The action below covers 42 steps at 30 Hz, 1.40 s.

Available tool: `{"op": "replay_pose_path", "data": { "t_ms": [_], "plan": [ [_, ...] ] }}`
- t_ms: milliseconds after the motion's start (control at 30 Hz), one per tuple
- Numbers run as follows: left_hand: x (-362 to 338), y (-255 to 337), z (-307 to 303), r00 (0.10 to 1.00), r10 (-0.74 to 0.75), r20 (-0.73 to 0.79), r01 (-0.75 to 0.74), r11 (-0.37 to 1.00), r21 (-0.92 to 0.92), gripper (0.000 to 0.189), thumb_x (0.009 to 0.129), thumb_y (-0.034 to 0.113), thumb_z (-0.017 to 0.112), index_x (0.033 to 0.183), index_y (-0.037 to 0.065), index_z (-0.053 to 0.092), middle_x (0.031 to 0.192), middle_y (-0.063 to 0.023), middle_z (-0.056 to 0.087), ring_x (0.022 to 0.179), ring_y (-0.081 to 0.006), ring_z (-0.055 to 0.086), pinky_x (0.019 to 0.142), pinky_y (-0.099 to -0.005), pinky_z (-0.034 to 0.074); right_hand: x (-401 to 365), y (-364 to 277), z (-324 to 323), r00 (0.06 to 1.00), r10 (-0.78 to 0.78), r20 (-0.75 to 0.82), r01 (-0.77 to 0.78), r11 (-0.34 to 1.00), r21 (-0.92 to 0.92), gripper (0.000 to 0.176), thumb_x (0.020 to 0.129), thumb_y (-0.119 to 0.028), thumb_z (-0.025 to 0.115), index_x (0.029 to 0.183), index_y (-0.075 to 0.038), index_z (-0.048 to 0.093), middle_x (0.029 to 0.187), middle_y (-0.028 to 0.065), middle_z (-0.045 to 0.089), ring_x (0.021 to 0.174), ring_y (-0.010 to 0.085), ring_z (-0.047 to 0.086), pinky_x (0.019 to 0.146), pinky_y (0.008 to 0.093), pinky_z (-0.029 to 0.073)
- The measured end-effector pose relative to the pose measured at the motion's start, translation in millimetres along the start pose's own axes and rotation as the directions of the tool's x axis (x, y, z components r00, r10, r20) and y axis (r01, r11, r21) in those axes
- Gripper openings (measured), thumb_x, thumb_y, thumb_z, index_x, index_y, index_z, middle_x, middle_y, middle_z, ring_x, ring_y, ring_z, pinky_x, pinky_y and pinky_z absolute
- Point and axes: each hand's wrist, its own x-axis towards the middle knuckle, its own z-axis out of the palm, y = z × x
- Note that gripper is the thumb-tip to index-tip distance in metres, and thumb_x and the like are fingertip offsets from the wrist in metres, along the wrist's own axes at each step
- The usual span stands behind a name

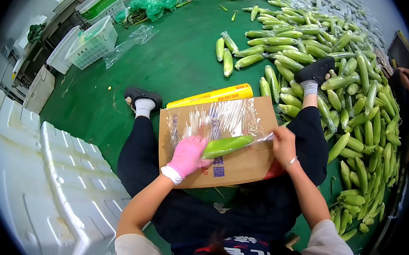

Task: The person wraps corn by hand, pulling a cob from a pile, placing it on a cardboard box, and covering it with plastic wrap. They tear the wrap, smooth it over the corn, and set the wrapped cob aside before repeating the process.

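My left hand (189,158), in a pink glove with its thumb bare, is wrapped round the lower left end of a green ear of corn (228,146). The corn lies tilted over a flat cardboard piece (182,173) across my lap. At the corn's right tip, my bare right hand (283,145) pinches a twisted end of clear film (262,139). More clear film (226,117) lies shiny on the upper part of the cardboard. Behind the cardboard's far edge is a yellow printed box (211,96).
A big heap of corn (314,45) spreads along the right side. White foam boxes (75,175) stand at the left. White baskets (94,44) and green netting (156,2) are at the upper left. Another person's hand (405,77) shows at the far right.
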Motion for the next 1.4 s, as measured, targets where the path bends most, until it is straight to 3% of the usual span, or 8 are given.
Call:
{"op": "replay_pose_path", "data": {
  "t_ms": [167, 367, 467, 867, 967, 1100, 1233, 1400],
  "plan": [
    [-34.3, 33.1, -5.2, 0.988, 0.068, 0.141, -0.053, 0.993, -0.110, 0.051, 0.072, 0.043, 0.079, 0.097, 0.004, 0.057, 0.086, -0.0155, 0.060, 0.085, -0.0364, 0.061, 0.075, -0.0451, 0.050, -19.4, -65.4, -16.3, 0.811, 0.429, 0.399, -0.562, 0.760, 0.326, 0.021, 0.085, -0.005, 0.064, 0.102, 0.006, 0.066, 0.086, 0.0169, 0.065, 0.081, 0.0265, 0.065, 0.078, 0.0369, 0.054],
    [-46.1, 41.3, -3.2, 0.958, -0.019, 0.287, 0.072, 0.981, -0.178, 0.055, 0.076, 0.042, 0.077, 0.107, 0.001, 0.058, 0.102, -0.0178, 0.061, 0.099, -0.0358, 0.059, 0.086, -0.0448, 0.049, -37.8, -81.4, 14.8, 0.840, -0.186, 0.510, 0.254, 0.965, -0.066, 0.060, 0.087, -0.036, 0.068, 0.128, 0.004, 0.050, 0.119, 0.0226, 0.052, 0.106, 0.0390, 0.051, 0.094, 0.0477, 0.043],
    [-26.6, 27.8, 12.3, 0.934, -0.033, -0.357, 0.026, 0.999, -0.025, 0.059, 0.077, 0.031, 0.080, 0.119, -0.003, 0.055, 0.112, -0.0214, 0.057, 0.102, -0.0396, 0.054, 0.091, -0.0482, 0.044, 31.3, -67.4, 63.3, 0.860, -0.158, 0.486, 0.317, 0.910, -0.266, 0.048, 0.091, -0.038, 0.061, 0.117, 0.003, 0.058, 0.110, 0.0215, 0.059, 0.102, 0.0358, 0.055, 0.088, 0.0461, 0.045],
    [7.3, 30.3, -10.9, 0.927, -0.104, 0.359, 0.252, 0.884, -0.393, 0.061, 0.086, 0.050, 0.071, 0.115, -0.003, 0.063, 0.099, -0.0189, 0.070, 0.084, -0.0266, 0.071, 0.072, -0.0366, 0.055, 93.2, -83.0, 98.2, -0.059, -0.325, 0.944, -0.016, 0.946, 0.324, 0.059, 0.105, -0.044, 0.033, 0.149, -0.005, 0.038, 0.150, 0.0217, 0.042, 0.135, 0.0380, 0.043, 0.116, 0.0420, 0.029],
    [-5.6, 13.5, 41.3, 0.932, -0.011, 0.362, 0.235, 0.778, -0.582, 0.057, 0.092, 0.053, 0.063, 0.116, 0.001, 0.063, 0.084, -0.0141, 0.070, 0.069, -0.0218, 0.069, 0.061, -0.0336, 0.054, 60.6, -63.4, 101.3, 0.166, -0.487, 0.857, 0.157, 0.871, 0.465, 0.058, 0.104, -0.045, 0.035, 0.147, -0.006, 0.041, 0.152, 0.0173, 0.041, 0.140, 0.0348, 0.037, 0.115, 0.0446, 0.030],
    [-35.2, 67.5, 26.8, 0.405, 0.204, 0.891, 0.889, -0.316, -0.332, 0.066, 0.096, 0.066, 0.046, 0.108, 0.003, 0.060, 0.071, -0.0103, 0.064, 0.049, -0.0142, 0.057, 0.040, -0.0247, 0.042, 29.6, -43.2, 105.8, 0.418, -0.563, 0.713, 0.269, 0.826, 0.495, 0.058, 0.101, -0.045, 0.046, 0.144, -0.007, 0.046, 0.152, 0.0123, 0.041, 0.139, 0.0304, 0.037, 0.111, 0.0480, 0.031],
    [-87.5, 102.9, 30.6, 0.245, 0.207, 0.947, 0.920, 0.260, -0.295, 0.067, 0.096, 0.067, 0.044, 0.098, 0.003, 0.064, 0.070, -0.0070, 0.062, 0.050, -0.0094, 0.053, 0.043, -0.0234, 0.041, 14.1, -46.7, 90.7, 0.478, -0.607, 0.635, 0.356, 0.794, 0.492, 0.049, 0.092, -0.040, 0.061, 0.129, -0.009, 0.060, 0.141, 0.0088, 0.053, 0.136, 0.0264, 0.042, 0.103, 0.0472, 0.035],
    [-141.6, 127.7, 10.6, 0.331, 0.284, 0.900, 0.916, -0.325, -0.235, 0.028, 0.089, 0.010, 0.065, 0.116, 0.001, 0.065, 0.095, -0.0067, 0.067, 0.084, -0.0140, 0.060, 0.074, -0.0280, 0.050, -10.2, -37.7, 70.8, 0.651, -0.534, 0.539, 0.137, 0.781, 0.609, 0.034, 0.094, -0.032, 0.060, 0.118, -0.009, 0.066, 0.126, 0.0107, 0.062, 0.122, 0.0266, 0.053, 0.095, 0.0436, 0.042]
  ]
}}
